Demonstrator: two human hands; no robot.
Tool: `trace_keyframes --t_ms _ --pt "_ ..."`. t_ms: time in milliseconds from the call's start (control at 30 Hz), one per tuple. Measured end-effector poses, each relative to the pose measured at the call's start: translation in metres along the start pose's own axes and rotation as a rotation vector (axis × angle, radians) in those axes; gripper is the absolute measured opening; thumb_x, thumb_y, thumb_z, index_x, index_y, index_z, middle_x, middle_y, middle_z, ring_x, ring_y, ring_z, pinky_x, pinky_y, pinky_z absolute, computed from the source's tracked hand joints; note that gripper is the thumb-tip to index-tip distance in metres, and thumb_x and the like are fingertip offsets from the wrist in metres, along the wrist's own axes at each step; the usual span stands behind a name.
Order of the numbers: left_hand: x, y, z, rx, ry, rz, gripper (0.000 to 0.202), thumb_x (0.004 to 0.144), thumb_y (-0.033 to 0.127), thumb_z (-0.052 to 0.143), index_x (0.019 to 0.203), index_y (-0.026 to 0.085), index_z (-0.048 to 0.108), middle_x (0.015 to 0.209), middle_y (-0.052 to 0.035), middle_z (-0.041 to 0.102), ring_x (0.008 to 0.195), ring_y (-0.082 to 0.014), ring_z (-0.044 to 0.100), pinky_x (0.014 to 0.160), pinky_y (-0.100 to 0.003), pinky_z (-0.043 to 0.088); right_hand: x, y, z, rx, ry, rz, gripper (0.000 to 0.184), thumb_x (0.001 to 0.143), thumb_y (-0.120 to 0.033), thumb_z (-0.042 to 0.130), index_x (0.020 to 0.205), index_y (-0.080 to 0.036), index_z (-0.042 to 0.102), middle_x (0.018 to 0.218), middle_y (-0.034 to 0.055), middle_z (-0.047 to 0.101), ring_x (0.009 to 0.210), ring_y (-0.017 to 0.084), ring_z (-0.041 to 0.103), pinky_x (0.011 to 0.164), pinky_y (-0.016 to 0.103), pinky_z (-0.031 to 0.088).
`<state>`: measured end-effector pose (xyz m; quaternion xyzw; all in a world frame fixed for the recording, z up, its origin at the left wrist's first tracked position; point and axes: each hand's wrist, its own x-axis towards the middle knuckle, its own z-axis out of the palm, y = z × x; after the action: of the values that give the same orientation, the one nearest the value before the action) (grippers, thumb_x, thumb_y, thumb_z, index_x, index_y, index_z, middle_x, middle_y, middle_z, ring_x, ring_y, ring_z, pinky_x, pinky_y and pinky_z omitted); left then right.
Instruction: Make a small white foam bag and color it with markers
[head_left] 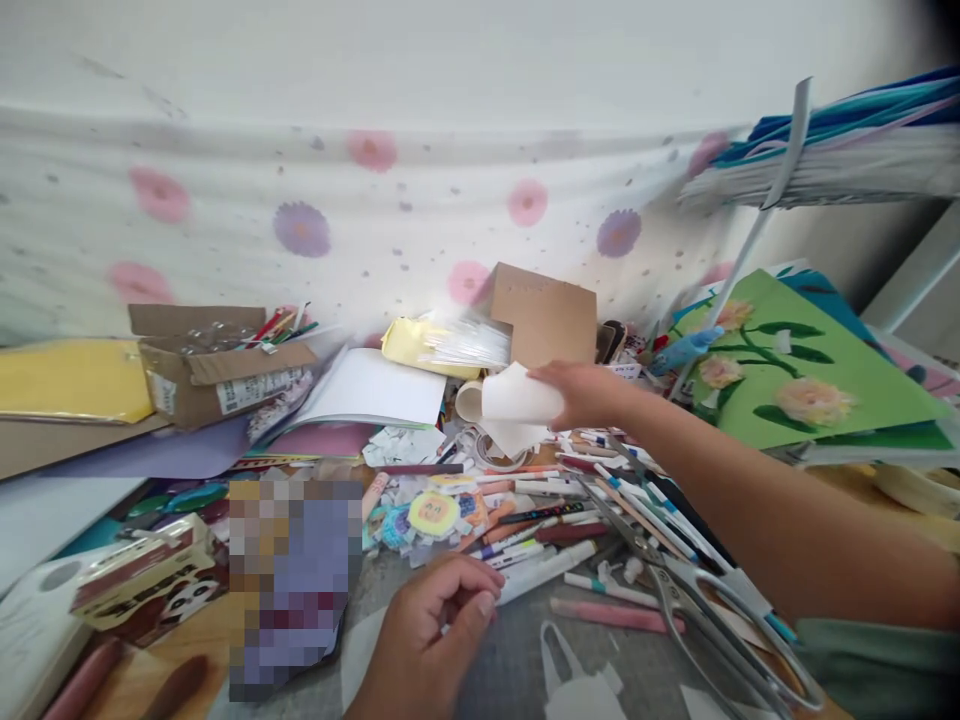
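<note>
My right hand (585, 392) reaches out over the pile, its fingers closed on a curled piece of white paper (523, 396). A roll of tape (469, 400) lies just left of that paper. Nearer to me, my left hand (442, 625) is above the grey cutting mat (517, 660) with fingers curled in and thumb close to the index finger. Whether something small is between them is hard to make out. Its fingertips are beside a white marker (547, 572). White paper cut-outs (581, 685) lie on the mat right of this hand.
Large scissors (652, 560) lie at the right among several pens and markers (540, 515). A cardboard box (225, 365), an open pad of white paper (375, 385) and a brown card (551, 315) stand behind. A panda-printed box (150, 580) and a blurred-out object (300, 580) are left.
</note>
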<state>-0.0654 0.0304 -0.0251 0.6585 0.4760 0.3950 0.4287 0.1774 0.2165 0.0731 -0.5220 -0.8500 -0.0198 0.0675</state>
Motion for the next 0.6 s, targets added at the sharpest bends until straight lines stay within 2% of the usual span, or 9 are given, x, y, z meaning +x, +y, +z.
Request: trace_keyframes --t_ms 133,200,267,333,467,600 --pt "-0.001 0.003 0.002 -0.016 -0.003 -0.010 0.020 0.084 0.031 0.052 0.076 0.018 0.064 0.086 -0.0072 0.068 0.078 -0.0192 0.061 0.069 -0.026 0.046 0.025 -0.035 0.017 0.038 -0.149 -0.131 0.075 0.052 -0.034 0.084 0.123 -0.031 0.060 0.118 0.0019 0.066 0.105 0.028 0.061 0.089 0.034 0.046" --pt "-0.001 0.006 0.003 -0.029 0.001 -0.009 0.019 0.083 0.030 0.052 0.073 0.018 0.063 0.087 -0.0081 0.068 0.081 -0.0204 0.062 0.070 -0.027 0.046 0.035 -0.051 0.026 0.058 -0.177 -0.118 0.065 0.062 -0.038 0.081 0.122 -0.028 0.060 0.118 0.0036 0.065 0.105 0.026 0.061 0.091 0.037 0.047" --pt "-0.001 0.008 0.004 -0.038 0.023 0.003 0.019 0.081 0.029 0.053 0.070 0.017 0.062 0.085 -0.0084 0.068 0.081 -0.0208 0.063 0.071 -0.027 0.046 0.044 -0.067 0.034 0.076 -0.166 -0.056 0.047 0.079 -0.039 0.069 0.121 -0.022 0.058 0.120 0.0075 0.062 0.105 0.025 0.060 0.090 0.044 0.048" --pt "-0.001 0.008 0.004 -0.040 0.034 0.009 0.018 0.080 0.027 0.053 0.069 0.017 0.062 0.084 -0.0083 0.069 0.081 -0.0205 0.063 0.071 -0.027 0.046 0.050 -0.082 0.041 0.103 -0.132 0.028 0.035 0.091 -0.035 0.057 0.122 -0.018 0.056 0.121 0.0096 0.059 0.104 0.023 0.060 0.087 0.046 0.049" --pt "-0.001 0.001 0.003 -0.017 -0.014 0.045 0.015 0.081 0.023 0.053 0.075 0.017 0.065 0.085 -0.0075 0.069 0.077 -0.0186 0.063 0.067 -0.025 0.046 0.052 -0.109 0.054 0.184 -0.047 0.170 0.034 0.091 -0.033 0.057 0.122 -0.017 0.055 0.121 0.0093 0.059 0.102 0.023 0.060 0.085 0.045 0.051" --pt "0.000 -0.003 0.002 -0.018 -0.029 0.089 0.014 0.080 0.021 0.053 0.076 0.017 0.066 0.084 -0.0074 0.069 0.078 -0.0186 0.064 0.068 -0.025 0.047 0.047 -0.119 0.063 0.343 0.006 0.294 0.036 0.091 -0.034 0.057 0.122 -0.017 0.055 0.118 0.0091 0.060 0.100 0.023 0.061 0.084 0.044 0.051"
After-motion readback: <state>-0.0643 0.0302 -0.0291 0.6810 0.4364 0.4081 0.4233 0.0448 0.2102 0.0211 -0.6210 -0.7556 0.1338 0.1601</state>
